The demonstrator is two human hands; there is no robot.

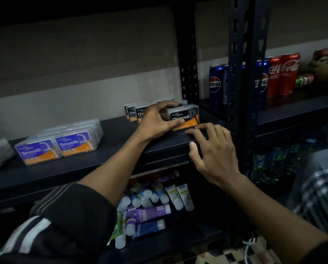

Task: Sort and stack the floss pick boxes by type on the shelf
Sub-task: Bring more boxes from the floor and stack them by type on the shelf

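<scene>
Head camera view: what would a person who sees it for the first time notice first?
First the left hand, which grips a Charcoal box at the right end of the dark shelf, while the right hand rests on the shelf's front edge. Next, the purple Smooth boxes grouped at the left, and the Pepsi and Coca-Cola cans on the neighbouring shelf at the right.

Gripped by the left hand (155, 121), the smoky clear-plastic rectangular box with a black-and-orange Charcoal label (184, 118) looks glossy and smooth. Under the grip, the dark flat shelf board (111, 130) is matt painted metal (or so it seems in dim light). Well left of the grip, clear-plastic boxes with purple-and-orange Smooth labels (74, 143) glint. Right of the grip, the black perforated metal upright (243, 73) is matt; the blue and red metal drink cans (290, 73) shine.
</scene>
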